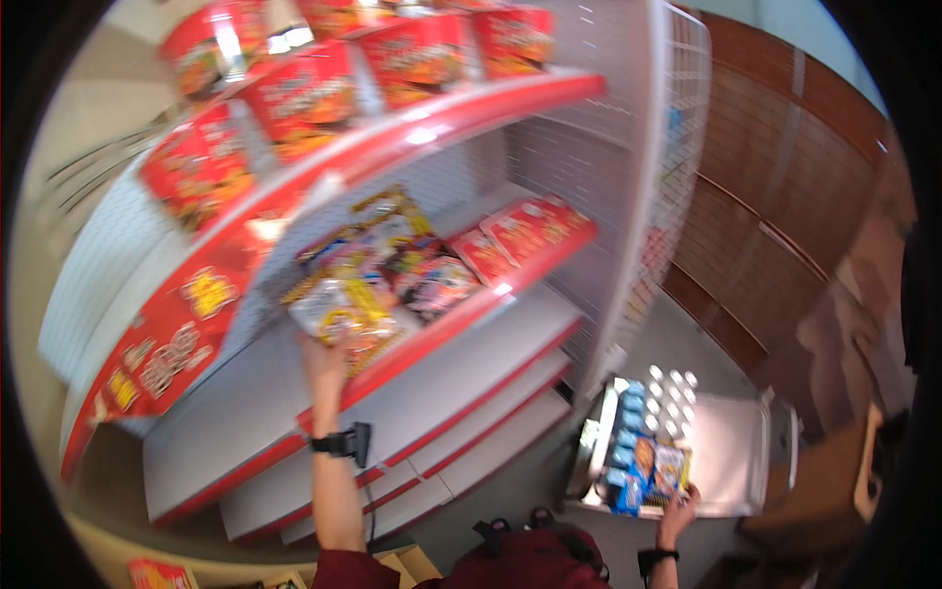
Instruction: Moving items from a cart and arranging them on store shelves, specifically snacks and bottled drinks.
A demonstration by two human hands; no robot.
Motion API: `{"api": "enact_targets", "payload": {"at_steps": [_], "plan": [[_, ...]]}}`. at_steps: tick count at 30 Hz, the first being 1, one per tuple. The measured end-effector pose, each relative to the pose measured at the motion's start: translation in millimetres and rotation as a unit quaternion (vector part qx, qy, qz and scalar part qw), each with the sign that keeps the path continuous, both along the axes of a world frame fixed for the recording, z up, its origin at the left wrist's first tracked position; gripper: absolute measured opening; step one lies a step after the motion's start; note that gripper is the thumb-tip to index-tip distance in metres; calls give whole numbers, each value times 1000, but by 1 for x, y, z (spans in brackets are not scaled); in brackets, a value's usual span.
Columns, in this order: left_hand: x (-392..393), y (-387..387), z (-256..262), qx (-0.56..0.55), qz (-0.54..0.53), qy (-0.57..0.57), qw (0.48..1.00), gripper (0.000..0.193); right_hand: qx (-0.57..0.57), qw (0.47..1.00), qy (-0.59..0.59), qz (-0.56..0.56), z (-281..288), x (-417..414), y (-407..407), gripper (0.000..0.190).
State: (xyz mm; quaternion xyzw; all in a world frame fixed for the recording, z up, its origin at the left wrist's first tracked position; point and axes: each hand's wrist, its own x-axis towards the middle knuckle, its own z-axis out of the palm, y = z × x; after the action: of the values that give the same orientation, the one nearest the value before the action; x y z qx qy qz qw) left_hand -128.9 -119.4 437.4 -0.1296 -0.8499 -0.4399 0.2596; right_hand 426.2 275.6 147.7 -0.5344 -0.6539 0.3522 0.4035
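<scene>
My left hand (324, 357) is at the near left end of a red-edged shelf, its fingers against a yellow and clear snack packet (342, 313); blur hides whether they are closed on it. More snack packets (434, 283) and red packets (522, 232) lie to its right on that shelf. My right hand (683, 504) is at the near edge of a metal cart (732, 449), with its fingers at a yellow-edged packet (671, 467); its grip is unclear. Beside that packet are blue packets (629, 489), light blue items (629, 420) and several white-topped items (673, 397).
Red instant noodle tubs (305, 96) stand on the upper shelf, above a red promotional panel (191, 309). Lower shelves (471, 368) step down with red edges (441, 335). Cardboard boxes (412, 567) sit at the bottom. A wire rack (681, 147) and a brown slatted wall (765, 169) are at right.
</scene>
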Motion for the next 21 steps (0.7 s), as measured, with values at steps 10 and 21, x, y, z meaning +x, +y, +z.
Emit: {"api": "enact_targets", "payload": {"at_steps": [10, 21], "plan": [[184, 64, 5, 219, -267, -172, 923, 62, -150, 905, 125, 378, 148, -90, -100, 63], [316, 135, -128, -176, -534, -388, 730, 67, -374, 874, 143, 276, 135, -11, -93, 36]]}}
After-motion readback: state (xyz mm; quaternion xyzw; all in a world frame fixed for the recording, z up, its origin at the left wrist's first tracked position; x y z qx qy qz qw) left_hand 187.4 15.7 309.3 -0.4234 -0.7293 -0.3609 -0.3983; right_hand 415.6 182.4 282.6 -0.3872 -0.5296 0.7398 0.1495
